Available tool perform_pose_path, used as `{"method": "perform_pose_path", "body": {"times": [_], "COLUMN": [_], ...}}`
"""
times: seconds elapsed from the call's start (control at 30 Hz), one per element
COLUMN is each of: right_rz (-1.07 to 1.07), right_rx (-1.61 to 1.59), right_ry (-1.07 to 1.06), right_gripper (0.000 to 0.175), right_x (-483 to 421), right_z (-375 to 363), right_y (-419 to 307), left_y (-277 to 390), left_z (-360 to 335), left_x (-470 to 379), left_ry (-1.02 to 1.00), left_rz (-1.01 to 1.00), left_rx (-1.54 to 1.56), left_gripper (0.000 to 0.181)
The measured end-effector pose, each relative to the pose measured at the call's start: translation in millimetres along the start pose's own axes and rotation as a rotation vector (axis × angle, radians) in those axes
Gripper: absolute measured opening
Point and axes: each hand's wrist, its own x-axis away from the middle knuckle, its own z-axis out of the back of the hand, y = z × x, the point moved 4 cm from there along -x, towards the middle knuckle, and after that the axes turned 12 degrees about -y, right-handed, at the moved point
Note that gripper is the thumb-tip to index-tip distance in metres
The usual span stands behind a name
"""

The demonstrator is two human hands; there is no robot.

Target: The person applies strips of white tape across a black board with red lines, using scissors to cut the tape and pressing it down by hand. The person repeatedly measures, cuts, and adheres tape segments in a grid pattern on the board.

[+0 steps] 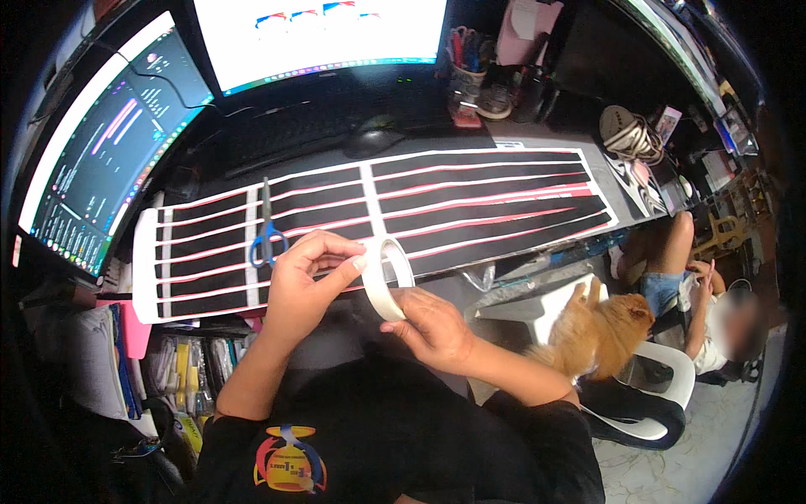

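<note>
My right hand (437, 327) grips a roll of cream masking tape (381, 283) by its lower rim, with the roll standing on edge. At the roll's upper left side, my left hand (315, 271) pinches thumb and forefinger together; the tape's end seems to be between them, though it is too small to be sure. Beneath and beyond both hands lies a long white sheet with black and red stripes (315, 208), crossed by pale strips. Blue-handled scissors (267, 236) rest on the sheet just beyond my left hand, blades pointing away from me.
Two lit monitors (321, 38) stand behind a dark keyboard and a mouse (376, 135). A pen cup (467, 79) stands at the back; a coiled cable (630, 135) lies far right. To my right, a fluffy tan dog (598, 331) is on a white chair (680, 372), near a seated person (705, 315).
</note>
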Motion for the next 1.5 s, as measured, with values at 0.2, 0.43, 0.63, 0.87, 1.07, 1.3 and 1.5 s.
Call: {"method": "perform_pose_path", "body": {"times": [0.2, 0.43, 0.63, 0.87, 1.07, 1.3, 1.5], "right_rz": [-0.155, -0.114, -0.106, -0.139, -0.150, -0.151, -0.180], "right_rx": [0.087, 0.214, 0.492, 0.771, 0.849, 0.725, 0.595], "right_ry": [-0.037, 0.096, 0.149, 0.227, 0.295, 0.264, 0.210], "right_gripper": [0.028, 0.027, 0.030, 0.025, 0.025, 0.028, 0.024], "right_x": [49.1, 74.3, 78.0, 77.9, 78.2, 81.0, 81.6], "right_z": [14.6, 37.7, 50.8, 52.7, 51.2, 51.3, 56.1], "right_y": [19.4, 29.3, 33.5, 34.5, 36.8, 29.8, 22.4], "left_y": [0.0, 7.8, 23.0, 15.4, 10.5, 12.8, 34.5], "left_z": [-44.5, -73.4, -88.9, -99.2, -105.1, -107.1, -112.4], "left_x": [-25.5, -53.8, -55.2, -49.4, -44.5, -40.2, -51.9], "left_ry": [-0.135, -0.390, -0.307, -0.263, -0.104, -0.040, -0.116], "left_rz": [0.044, 0.099, 0.059, 0.178, 0.078, -0.095, -0.295], "left_rx": [-0.254, -0.213, -0.244, -0.067, -0.070, -0.189, -0.584], "left_gripper": [0.034, 0.050, 0.045, 0.040, 0.030, 0.022, 0.010]}}
